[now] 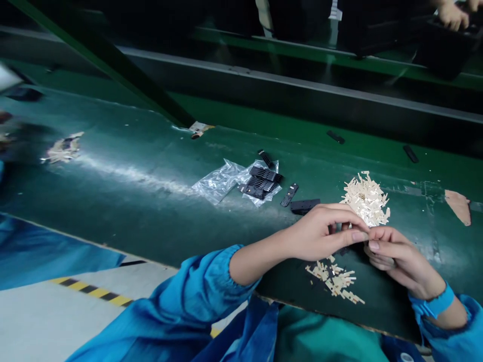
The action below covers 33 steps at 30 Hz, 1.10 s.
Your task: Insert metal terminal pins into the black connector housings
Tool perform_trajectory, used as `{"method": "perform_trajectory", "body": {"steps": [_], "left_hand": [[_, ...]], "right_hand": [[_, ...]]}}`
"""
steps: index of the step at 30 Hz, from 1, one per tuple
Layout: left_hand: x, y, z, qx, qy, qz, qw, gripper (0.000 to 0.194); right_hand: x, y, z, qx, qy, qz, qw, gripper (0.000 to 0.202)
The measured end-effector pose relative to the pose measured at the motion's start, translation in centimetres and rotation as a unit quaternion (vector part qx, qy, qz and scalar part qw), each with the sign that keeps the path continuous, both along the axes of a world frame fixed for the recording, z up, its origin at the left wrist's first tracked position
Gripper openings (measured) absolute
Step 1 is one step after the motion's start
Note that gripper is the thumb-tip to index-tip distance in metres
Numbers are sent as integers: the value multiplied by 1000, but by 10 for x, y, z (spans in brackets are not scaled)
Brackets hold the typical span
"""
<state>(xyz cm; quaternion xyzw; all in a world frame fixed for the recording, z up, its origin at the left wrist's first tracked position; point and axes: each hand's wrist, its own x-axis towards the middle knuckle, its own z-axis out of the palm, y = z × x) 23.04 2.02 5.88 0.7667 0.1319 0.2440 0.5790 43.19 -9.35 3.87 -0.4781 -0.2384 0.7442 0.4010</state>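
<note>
My left hand (327, 230) and my right hand (397, 259) meet fingertip to fingertip over the green table, both closed in a pinch. Whatever lies between the fingertips is too small or hidden to name. Just behind them rises a heap of small cream-coloured flat pieces (365, 197). Closer to my body, a looser scatter of similar cream pieces (337, 282) lies below the hands. A black block-like part (305, 206) rests beside my left hand, partly covered by it. Left of that is a single slim black part (290, 195) with small light marks.
Black slotted parts (261, 182) are stacked on a clear plastic bag (222, 182). Two dark pieces (335, 137) (410, 154) lie further back. A green slanted post (124, 70) meets the table. Another cream pile (64, 149) lies far left. Other people's hands (453, 16) show top right.
</note>
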Motion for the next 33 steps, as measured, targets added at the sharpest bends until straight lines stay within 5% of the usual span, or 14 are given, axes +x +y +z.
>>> {"method": "perform_trajectory", "body": {"steps": [6,9,13,19,26,33], "left_hand": [[11,1,-2,-37,-17,52,998,17],[13,1,-4,14,45,99,994,22],[12,4,-7,82,104,93,987,23],[13,0,-13,81,119,166,976,16],[9,-6,-10,173,131,63,974,27],[9,-10,-8,260,165,68,949,29]], "right_hand": [[-7,6,-3,9,33,-8,999,38],[-11,9,-1,55,-111,-43,991,33],[-14,9,2,135,-307,-67,940,20],[-15,3,-3,196,-399,-109,889,20],[-9,1,-5,258,-443,-84,854,20],[-12,1,2,334,-515,-48,788,13]]}}
